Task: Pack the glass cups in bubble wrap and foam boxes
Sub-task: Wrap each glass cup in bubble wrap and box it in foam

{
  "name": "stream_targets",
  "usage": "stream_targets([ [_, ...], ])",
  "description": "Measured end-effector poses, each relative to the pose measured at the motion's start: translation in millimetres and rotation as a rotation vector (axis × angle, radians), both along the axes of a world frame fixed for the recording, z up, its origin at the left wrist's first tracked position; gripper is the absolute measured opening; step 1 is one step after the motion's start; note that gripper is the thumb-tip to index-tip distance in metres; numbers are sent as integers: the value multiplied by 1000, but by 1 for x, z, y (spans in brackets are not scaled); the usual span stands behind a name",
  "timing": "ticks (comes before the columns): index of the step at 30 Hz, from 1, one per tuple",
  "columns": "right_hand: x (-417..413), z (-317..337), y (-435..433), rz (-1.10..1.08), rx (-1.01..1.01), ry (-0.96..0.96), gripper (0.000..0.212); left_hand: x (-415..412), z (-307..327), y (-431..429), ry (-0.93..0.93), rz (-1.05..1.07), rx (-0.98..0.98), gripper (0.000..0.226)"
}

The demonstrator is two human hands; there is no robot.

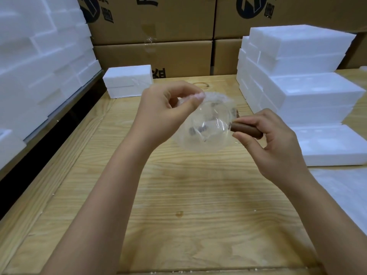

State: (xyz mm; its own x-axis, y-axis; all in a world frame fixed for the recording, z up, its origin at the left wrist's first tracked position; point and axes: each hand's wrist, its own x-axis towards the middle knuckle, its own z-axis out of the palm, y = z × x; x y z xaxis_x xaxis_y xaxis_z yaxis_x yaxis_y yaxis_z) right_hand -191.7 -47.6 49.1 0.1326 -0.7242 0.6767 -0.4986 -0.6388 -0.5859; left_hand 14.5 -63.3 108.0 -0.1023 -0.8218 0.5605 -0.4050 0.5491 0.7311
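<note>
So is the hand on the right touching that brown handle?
Touching. The head view shows the right hand with thumb and fingers closed around the brown handle of the glass cup, no gap between them.

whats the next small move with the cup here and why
Probably draw the bubble wrap over the glass cup: the left hand pinches the wrap at the rim, the right hand holds the brown handle, and most of the glass looks bare.
</note>
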Motion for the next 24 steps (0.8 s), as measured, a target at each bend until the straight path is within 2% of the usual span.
stream_targets([
  [4,3,-3,0,-84,-118,117,19,-8,-1,3,-2,-59,-27,13],
  [10,4,-4,1,-147,-185,212,12,-13,-2,5,31,-162,15,7],
  [13,6,-4,1,-11,-66,106,12,-19,-3,10,79,-243,69,10],
  [16,6,-5,0,24,80,-35,20,-24,-4,13,120,-363,87,33],
  [18,2,-2,-1,36,181,-147,27,-19,-3,10,303,-297,-63,32],
  [20,-4,-1,-6,83,272,-251,25,-7,-4,0,529,-101,-165,27],
  [22,-7,0,-8,156,340,-311,15,3,-11,-11,634,57,-109,35],
  [24,-9,-3,-10,194,390,-356,13,6,-22,-19,666,110,116,57],
])
